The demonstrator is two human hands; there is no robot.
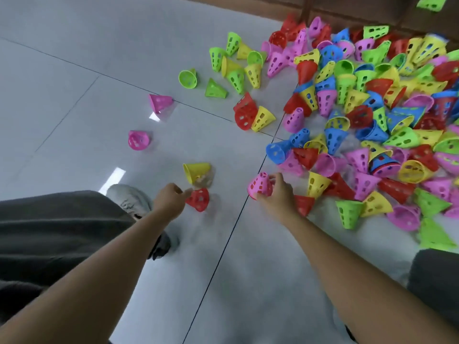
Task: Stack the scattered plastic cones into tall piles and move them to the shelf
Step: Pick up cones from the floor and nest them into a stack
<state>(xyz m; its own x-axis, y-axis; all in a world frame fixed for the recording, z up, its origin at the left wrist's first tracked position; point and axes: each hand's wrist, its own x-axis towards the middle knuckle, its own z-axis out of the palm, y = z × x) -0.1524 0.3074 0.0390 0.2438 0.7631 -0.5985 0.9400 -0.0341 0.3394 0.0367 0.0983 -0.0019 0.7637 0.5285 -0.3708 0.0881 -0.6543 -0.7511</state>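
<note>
Many perforated plastic cones in red, pink, yellow, green and blue lie heaped on the grey tiled floor at the right (372, 115). My right hand (278, 197) grips a pink cone (259, 186) at the pile's near edge. My left hand (170, 201) has its fingers curled and touches the rim of a red cone (198, 199) that lies on its side. A yellow cone (197, 171) lies just beyond the red one.
Two loose pink cones (137, 139) (160, 101) lie further left on the floor. My grey shoe (129, 199) and dark trouser leg (49, 232) are at the lower left. A wooden shelf base (347, 8) runs along the top right, with a green cone (432, 2) on it.
</note>
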